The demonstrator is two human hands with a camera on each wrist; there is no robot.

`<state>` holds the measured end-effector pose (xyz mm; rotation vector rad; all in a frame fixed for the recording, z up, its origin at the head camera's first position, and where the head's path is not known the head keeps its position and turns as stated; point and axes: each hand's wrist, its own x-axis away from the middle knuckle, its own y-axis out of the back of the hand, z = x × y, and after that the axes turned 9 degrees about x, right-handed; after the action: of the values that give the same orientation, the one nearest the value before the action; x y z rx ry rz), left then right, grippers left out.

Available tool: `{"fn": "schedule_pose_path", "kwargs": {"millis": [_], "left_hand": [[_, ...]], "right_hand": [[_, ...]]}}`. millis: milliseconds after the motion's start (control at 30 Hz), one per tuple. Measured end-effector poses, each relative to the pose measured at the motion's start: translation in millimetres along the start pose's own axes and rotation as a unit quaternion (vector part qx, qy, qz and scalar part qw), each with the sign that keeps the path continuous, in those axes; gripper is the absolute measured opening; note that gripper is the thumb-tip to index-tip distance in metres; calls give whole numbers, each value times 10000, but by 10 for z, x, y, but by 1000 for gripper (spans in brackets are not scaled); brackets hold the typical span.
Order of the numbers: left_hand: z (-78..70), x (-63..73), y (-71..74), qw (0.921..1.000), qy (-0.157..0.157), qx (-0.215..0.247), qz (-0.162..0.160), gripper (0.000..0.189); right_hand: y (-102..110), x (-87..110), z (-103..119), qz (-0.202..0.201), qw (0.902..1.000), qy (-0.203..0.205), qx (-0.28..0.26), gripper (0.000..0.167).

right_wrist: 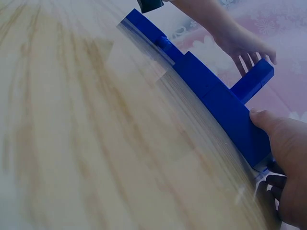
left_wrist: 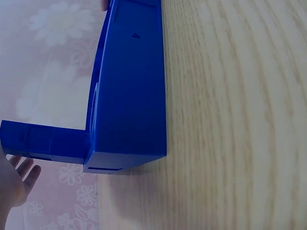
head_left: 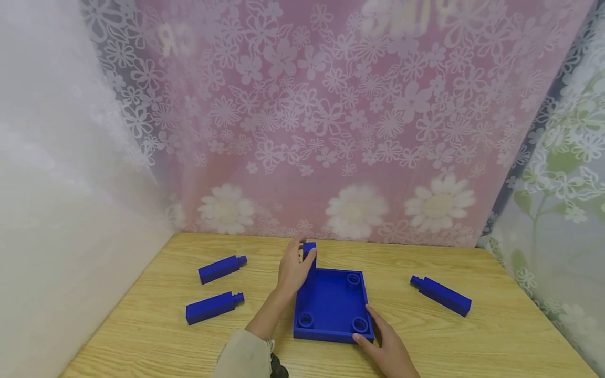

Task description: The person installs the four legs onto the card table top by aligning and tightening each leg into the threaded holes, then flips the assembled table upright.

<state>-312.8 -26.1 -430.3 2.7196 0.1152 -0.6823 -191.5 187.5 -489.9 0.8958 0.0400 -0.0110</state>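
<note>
A shallow blue square tray [head_left: 331, 302] with raised walls lies on the table. Round sockets show at three corners. From its back left corner rises a blue square peg [head_left: 309, 262], standing upright. My left hand [head_left: 293, 269] is at the peg's upper end, thumb across it in the head view. In the left wrist view the other fingers [left_wrist: 28, 170] are straight, spread and apart from the peg. My right hand [head_left: 387, 344] grips the tray's front right corner, thumb on the front rim and fingers along the right wall; some of them are hidden.
Two loose blue pegs with narrow notched ends, an upper one [head_left: 222, 269] and a lower one [head_left: 211, 307], lie left of the tray. Another blue peg [head_left: 444, 296] lies to the right. Behind the wooden table [head_left: 378, 257] hangs a flowered pink curtain [head_left: 307, 157].
</note>
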Motion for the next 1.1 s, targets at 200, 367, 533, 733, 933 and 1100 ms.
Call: {"fn": "schedule_pose_path", "kwargs": {"millis": [200, 367, 533, 733, 933, 1100], "left_hand": [[19, 36, -34, 9991, 212, 175, -309, 48], [30, 22, -45, 9990, 44, 182, -410, 38], [43, 12, -31, 9990, -40, 369, -261, 36], [55, 1, -5, 9988, -272, 387, -81, 35], [54, -13, 12, 9985, -426, 342, -30, 32], [32, -27, 18, 9990, -380, 231, 51, 32]], "right_hand": [[-27, -12, -32, -9, 10000, 15, -6, 84], [-36, -22, -41, -19, 10000, 8, -11, 84], [-19, -20, -33, -3, 10000, -4, 23, 84], [-22, -28, -40, 3, 10000, -51, 17, 85], [-35, -29, -51, -41, 10000, -36, 44, 85], [-30, -22, -46, -38, 10000, -8, 38, 85]]}}
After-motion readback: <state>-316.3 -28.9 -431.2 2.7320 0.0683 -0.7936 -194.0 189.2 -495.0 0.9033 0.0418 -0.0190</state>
